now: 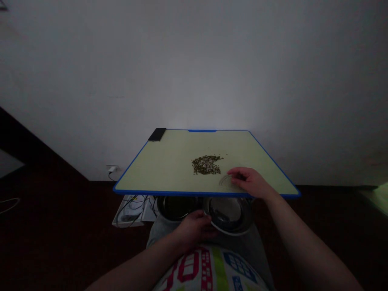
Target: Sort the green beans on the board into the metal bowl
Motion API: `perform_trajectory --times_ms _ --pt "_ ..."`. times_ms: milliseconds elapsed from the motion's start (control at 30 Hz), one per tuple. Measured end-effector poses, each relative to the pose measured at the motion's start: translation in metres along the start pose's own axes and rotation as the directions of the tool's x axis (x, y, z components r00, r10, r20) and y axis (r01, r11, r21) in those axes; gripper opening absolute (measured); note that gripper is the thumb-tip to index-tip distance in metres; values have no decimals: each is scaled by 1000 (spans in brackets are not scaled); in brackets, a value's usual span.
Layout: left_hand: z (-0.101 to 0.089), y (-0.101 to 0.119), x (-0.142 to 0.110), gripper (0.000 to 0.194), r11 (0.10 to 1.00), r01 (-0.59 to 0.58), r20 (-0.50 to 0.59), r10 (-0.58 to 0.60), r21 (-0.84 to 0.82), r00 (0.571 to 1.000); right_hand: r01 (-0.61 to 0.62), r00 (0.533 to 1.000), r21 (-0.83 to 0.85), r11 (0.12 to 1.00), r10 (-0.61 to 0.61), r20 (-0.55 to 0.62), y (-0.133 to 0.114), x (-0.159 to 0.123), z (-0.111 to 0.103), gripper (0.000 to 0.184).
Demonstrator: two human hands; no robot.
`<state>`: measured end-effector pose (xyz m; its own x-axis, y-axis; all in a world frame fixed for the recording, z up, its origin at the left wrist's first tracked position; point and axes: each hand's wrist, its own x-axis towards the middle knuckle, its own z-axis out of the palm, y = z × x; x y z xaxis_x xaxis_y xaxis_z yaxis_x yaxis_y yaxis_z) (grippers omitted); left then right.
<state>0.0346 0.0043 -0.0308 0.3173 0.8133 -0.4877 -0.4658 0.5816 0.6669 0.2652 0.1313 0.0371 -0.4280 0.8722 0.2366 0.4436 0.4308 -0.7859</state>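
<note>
A pale green board with a blue rim [169, 169] lies in front of me, with a heap of small dark green grains [206, 164] near its middle. My right hand [250, 182] rests on the board's near right part, fingers curled on a small clear round lid or dish [226, 180]. Below the board's front edge, on my lap, stand two steel bowls. My left hand [194, 229] grips the rim of the right bowl [230, 213]. The left bowl [176, 207] sits beside it, dark inside.
A black phone-like slab [157, 134] lies on the board's far left corner. A white wall stands behind. On the dark floor at the left are a white box with tangled cables [131, 209] and a plug in a wall socket [112, 168].
</note>
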Motion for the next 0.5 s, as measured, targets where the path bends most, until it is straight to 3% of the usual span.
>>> perform_trajectory --times_ms 167,367,500 --pt "3 -16 34 16 999 52 13 -52 15 999 -55 987 -7 998 54 -150 6 6 -1 32" --pt "2 -34 59 29 997 61 8 -61 53 998 -151 925 -79 985 112 -363 10 15 -1 28" --pt "5 -34 66 36 996 43 -46 -39 84 998 -181 915 -122 976 121 -384 10 15 0 29"
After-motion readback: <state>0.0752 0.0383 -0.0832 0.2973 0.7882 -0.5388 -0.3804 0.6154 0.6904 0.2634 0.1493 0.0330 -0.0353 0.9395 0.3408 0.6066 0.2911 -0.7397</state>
